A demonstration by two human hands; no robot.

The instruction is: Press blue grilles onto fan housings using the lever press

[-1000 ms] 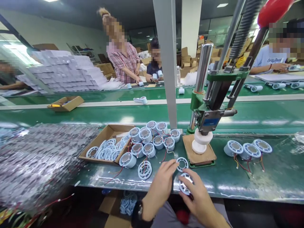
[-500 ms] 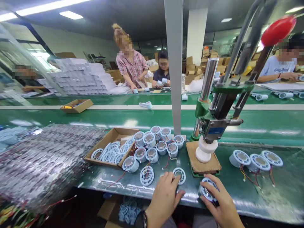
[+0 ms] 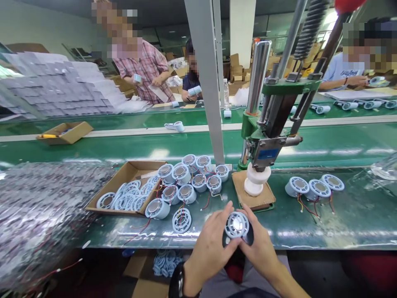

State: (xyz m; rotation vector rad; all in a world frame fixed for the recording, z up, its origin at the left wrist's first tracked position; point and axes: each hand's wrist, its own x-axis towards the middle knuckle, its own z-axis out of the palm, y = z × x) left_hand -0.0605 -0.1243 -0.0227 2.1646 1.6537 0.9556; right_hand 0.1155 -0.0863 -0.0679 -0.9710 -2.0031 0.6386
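Observation:
Between both hands is a round light-blue housing (image 3: pixel 237 224) with a slotted ring face and a shiny silver centre. My left hand (image 3: pixel 212 240) grips its left side, fingers curved round the rim. From the other side my right hand (image 3: pixel 259 242) closes on it, and the two thumbs meet near its front edge. The housing is just above the bench's front edge; its underside is hidden. Beyond the hands stands a green hand press (image 3: pixel 269 140) with a white pressing head (image 3: pixel 256 182) over a brown pad (image 3: pixel 268 196).
Several wired housings (image 3: pixel 186 193) crowd beside a cardboard box (image 3: pixel 124 212) of slotted rings. Loose rings (image 3: pixel 182 220) lie in front. Three housings (image 3: pixel 319 188) sit right of the press. Wrapped stacked parts (image 3: pixel 52 211) cover the left. Co-workers (image 3: pixel 142 62) work across the green belt (image 3: pixel 139 149).
My right hand has brought the housing leftward to my left hand, and both now hold it. The loose ring by my left hand is gone from the bench. The camera view has shifted.

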